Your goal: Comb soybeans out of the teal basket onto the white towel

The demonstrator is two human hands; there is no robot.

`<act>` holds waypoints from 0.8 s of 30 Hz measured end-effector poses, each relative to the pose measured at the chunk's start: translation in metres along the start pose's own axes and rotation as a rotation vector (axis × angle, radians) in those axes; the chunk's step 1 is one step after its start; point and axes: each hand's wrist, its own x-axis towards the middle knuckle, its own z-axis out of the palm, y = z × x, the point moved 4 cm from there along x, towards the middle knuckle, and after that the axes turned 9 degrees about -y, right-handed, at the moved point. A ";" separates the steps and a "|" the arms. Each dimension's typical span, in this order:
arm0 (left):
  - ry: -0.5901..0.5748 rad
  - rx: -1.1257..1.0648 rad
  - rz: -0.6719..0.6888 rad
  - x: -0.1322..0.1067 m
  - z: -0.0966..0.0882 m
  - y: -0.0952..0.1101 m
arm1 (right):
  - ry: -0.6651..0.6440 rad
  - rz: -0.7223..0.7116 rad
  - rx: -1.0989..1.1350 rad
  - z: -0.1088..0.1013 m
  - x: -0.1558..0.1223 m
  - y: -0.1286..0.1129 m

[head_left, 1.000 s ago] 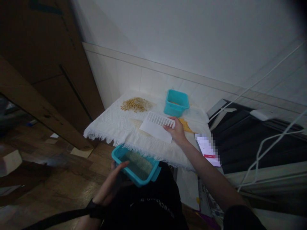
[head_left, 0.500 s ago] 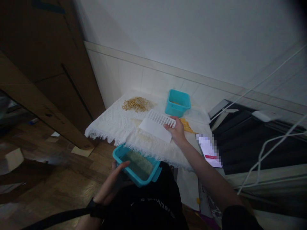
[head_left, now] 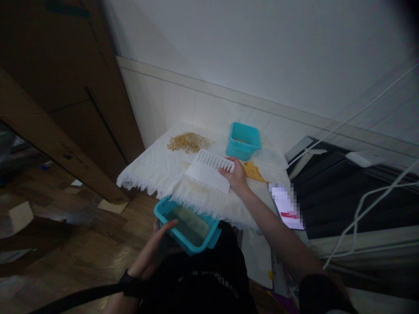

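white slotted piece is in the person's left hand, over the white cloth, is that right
Not quite: the head view shows the white slotted piece in the right hand, over the white cloth. The left hand holds a turquoise tub.

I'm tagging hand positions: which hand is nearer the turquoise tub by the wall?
Right hand, just in front of that turquoise tub; the left hand is farther, holding the lower tub.

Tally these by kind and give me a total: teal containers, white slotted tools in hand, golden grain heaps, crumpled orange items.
Teal containers: 2
White slotted tool: 1
Golden grain heap: 1
Crumpled orange item: 1
Total: 5
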 end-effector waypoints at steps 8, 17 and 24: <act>0.014 0.019 0.037 0.003 -0.009 -0.004 | -0.063 0.016 0.024 0.004 -0.006 -0.002; 0.009 0.010 0.017 0.000 0.000 0.000 | -0.064 0.052 0.042 0.006 -0.022 -0.008; 0.029 0.016 0.013 -0.004 0.003 0.000 | 0.169 0.078 0.012 -0.060 -0.067 0.001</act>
